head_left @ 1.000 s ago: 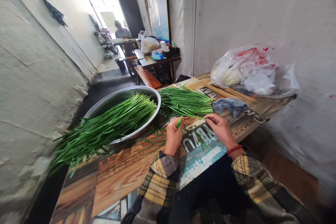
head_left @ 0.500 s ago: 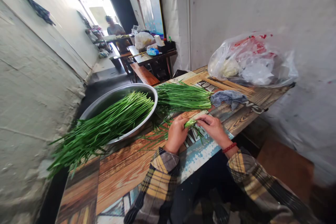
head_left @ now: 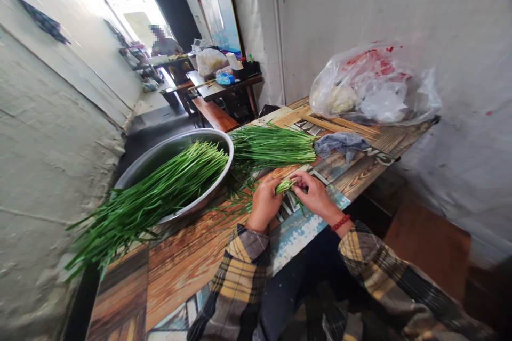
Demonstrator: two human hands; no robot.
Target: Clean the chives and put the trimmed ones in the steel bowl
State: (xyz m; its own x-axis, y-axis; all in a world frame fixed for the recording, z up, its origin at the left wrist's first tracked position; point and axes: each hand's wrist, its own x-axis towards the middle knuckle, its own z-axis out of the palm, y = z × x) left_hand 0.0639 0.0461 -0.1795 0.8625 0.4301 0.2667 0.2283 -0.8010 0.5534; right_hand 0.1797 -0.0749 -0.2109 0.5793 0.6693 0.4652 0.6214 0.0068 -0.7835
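My left hand is wrapped round a small bunch of garlic chives, pale stem ends pointing right. At those ends, the fingers of my right hand pinch the stems; a red bead bracelet circles that wrist. The leaves of the held bunch trail out to the left, over the tabletop. Behind my hands lies a larger pile of chives. To the left, a metal basin holds a big heap of chives, with the leaves hanging over its rim.
A grey rag lies at the right of the pile on the wood-patterned table. Farther back are thin wooden sticks and a clear plastic bag against the wall. A person sits at a far table.
The view has shifted slightly, so most things sit a little farther left. My right fingers have curled in closer on the stem ends; my left hand keeps its hold.
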